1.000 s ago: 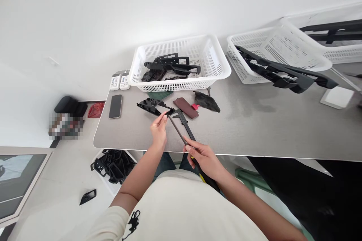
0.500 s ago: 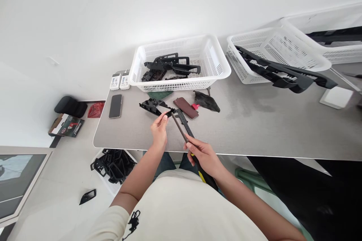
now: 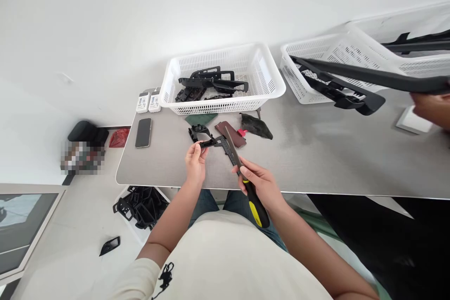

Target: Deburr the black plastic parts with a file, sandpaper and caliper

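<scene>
Small black plastic bracket sits pinched in L hand, thumb and fingertips together on it, just above the table edge. R hand has its fingers clamped round a flat file w/ a yellow-and-black handle, index finger lying along the top near the blade, the tip angled up and away. Blade is right beside the bracket, not touching it as far as I can tell. Under the blade lies a black caliper, partly hidden, touching the bracket's end.

Stainless table carries the rest: white plastic basket w/ black moulded parts inside, phone face up, two white barcoded boxes at the basket's corner. Just below the basket: dark green pad, maroon sanding pad, red tab, dark scrap — all close together, btwn basket and hands.

Far right, another person's hand holds a long black moulded strip over a second white basket. On the floor: pile of black frames, one small black piece, red bag.
</scene>
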A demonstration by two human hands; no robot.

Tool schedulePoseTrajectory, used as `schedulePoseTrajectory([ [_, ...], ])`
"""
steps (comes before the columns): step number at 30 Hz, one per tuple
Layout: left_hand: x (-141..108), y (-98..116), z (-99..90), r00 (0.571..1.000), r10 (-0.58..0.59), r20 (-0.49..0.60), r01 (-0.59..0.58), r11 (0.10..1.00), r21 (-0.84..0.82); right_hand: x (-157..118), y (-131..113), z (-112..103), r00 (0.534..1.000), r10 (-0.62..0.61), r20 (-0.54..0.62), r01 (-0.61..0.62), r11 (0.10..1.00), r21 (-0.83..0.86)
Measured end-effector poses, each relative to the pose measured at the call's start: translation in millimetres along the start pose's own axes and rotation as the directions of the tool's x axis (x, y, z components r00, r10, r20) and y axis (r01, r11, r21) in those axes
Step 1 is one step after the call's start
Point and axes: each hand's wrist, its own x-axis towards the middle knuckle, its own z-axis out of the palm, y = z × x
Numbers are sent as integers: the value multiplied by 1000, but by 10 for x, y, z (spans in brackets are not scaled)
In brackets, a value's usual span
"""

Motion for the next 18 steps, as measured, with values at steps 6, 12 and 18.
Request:
schedulePoseTrajectory([
  [6, -47, 12, 3, 997, 10, -77, -3, 995, 97, 135, 36, 33, 999, -3, -32, 4, 999, 35],
  [12, -82, -55, -11, 994, 0, -110, 16, 990, 141, 118, 138, -35, 1000, 1, 29, 1, 997, -73],
  [18, -112, -98, -11, 995, 9, -104, 5, 990, 142, 76, 181, -106, 997, 31, 76, -15, 979, -202],
])
